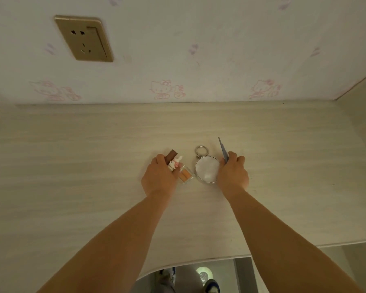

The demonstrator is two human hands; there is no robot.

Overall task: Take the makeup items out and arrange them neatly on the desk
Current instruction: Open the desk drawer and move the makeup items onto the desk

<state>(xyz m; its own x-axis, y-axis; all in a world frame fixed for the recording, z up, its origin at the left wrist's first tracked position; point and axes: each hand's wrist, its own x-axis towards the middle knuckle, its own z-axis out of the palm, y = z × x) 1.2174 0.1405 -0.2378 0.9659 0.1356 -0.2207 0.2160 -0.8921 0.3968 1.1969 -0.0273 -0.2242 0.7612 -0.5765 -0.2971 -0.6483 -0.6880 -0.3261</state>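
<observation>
Left hand [159,176], just left of frame centre, fingers curled round a brown tube [170,156] that sticks out past the knuckles toward the upper right; a small white-and-pink figure charm [174,164] sits against the same fingers — whether it is gripped too or just touching, cannot tell. Right hand [234,173], just right of centre, pinches a thin blue flat item [223,150] that stands on edge and points up toward the wall. Fingers curled over it, thumb side hidden.

Between the two hands, on the desk [82,166]: a clear rectangular case with two orange sticks inside [186,176], lying flat, touching or just beside the left hand; right of it a round white compact with a silver rim [207,170], its right edge under the right hand's edge. A silver ring [201,150] joins the compact at its upper side.

Desk is pale wood grain, fills the middle band of the frame — front edge curves at the bottom centre. Above it, wall with pink cartoon-cat wallpaper [163,89]. Gold wall socket [84,38] upper left. Bottom centre, below the desk edge, floor and shoes [211,286].
</observation>
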